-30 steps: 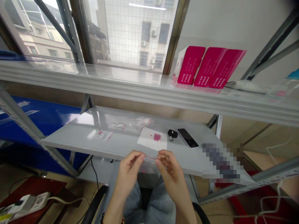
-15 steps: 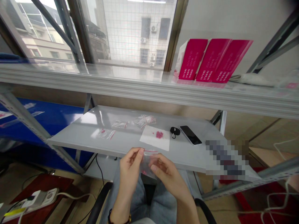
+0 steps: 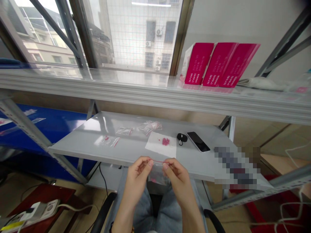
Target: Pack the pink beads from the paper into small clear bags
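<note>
My left hand [image 3: 139, 173] and my right hand [image 3: 175, 173] pinch the two ends of the red-striped top edge of a small clear zip bag [image 3: 156, 171], held in front of the grey shelf's [image 3: 121, 150] front edge. Some pink beads show inside the bag. On the shelf just beyond lies a white paper sheet [image 3: 156, 148] with a small heap of pink beads [image 3: 166, 141].
More small clear bags lie on the shelf: one with beads [image 3: 110, 140], another [image 3: 124, 131] and a crumpled bunch [image 3: 149, 126]. A black key fob [image 3: 181, 138] and a phone [image 3: 198, 141] lie right of the paper. Three pink boxes [image 3: 218, 64] stand on the upper shelf.
My right hand has risen back to the bag's top edge, so both hands pinch it level again. The view has shifted slightly.
</note>
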A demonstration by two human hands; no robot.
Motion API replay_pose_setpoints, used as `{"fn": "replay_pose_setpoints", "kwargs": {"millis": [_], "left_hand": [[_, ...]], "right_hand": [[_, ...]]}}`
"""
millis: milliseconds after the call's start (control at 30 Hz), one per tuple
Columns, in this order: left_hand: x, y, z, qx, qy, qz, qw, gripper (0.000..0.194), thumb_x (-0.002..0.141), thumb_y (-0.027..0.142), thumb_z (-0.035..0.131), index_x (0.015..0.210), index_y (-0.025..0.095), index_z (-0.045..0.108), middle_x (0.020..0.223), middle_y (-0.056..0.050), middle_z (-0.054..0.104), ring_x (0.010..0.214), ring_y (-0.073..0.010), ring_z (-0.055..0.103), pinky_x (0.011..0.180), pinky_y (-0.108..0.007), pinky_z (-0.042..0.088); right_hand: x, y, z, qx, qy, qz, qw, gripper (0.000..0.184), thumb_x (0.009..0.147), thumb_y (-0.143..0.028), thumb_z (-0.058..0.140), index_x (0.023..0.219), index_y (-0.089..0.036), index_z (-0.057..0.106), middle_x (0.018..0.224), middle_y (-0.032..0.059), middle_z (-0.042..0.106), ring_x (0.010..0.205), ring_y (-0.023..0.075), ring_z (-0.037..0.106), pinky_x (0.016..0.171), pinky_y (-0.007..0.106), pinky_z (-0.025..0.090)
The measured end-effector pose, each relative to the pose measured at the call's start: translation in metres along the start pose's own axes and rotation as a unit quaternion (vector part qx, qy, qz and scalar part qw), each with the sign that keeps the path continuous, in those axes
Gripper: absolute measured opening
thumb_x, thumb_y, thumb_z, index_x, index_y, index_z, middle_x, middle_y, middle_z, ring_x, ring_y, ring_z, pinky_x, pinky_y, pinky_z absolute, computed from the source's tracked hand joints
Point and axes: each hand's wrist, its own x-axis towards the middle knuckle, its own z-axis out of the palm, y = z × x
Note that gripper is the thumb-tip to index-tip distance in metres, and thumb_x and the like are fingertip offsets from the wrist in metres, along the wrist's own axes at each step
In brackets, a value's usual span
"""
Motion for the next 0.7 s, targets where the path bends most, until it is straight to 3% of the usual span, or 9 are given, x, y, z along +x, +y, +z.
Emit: {"fn": "replay_pose_setpoints", "kwargs": {"millis": [233, 700], "left_hand": [[-0.003, 0.005, -0.002, 0.040, -0.050, 0.009, 0.998, 0.022, 0.090, 0.038, 0.070, 0.086, 0.017, 0.070, 0.078, 0.000, 0.064, 0.077, -0.0138, 0.056, 0.072, -0.022, 0.045], [-0.006, 0.017, 0.008, 0.052, -0.081, 0.028, 0.995, 0.023, 0.093, 0.038, 0.065, 0.083, 0.017, 0.069, 0.074, 0.000, 0.063, 0.073, -0.0137, 0.057, 0.068, -0.021, 0.047]], "right_hand": [[0.000, -0.005, 0.006, -0.006, -0.065, -0.026, 0.998, 0.016, 0.093, -0.038, 0.068, 0.089, -0.022, 0.066, 0.083, -0.0009, 0.060, 0.078, 0.0153, 0.053, 0.071, 0.025, 0.042], [0.000, -0.009, -0.002, -0.001, -0.050, -0.023, 0.998, 0.019, 0.091, -0.039, 0.069, 0.084, -0.021, 0.068, 0.075, -0.0007, 0.058, 0.073, 0.0158, 0.052, 0.067, 0.027, 0.041]]}}
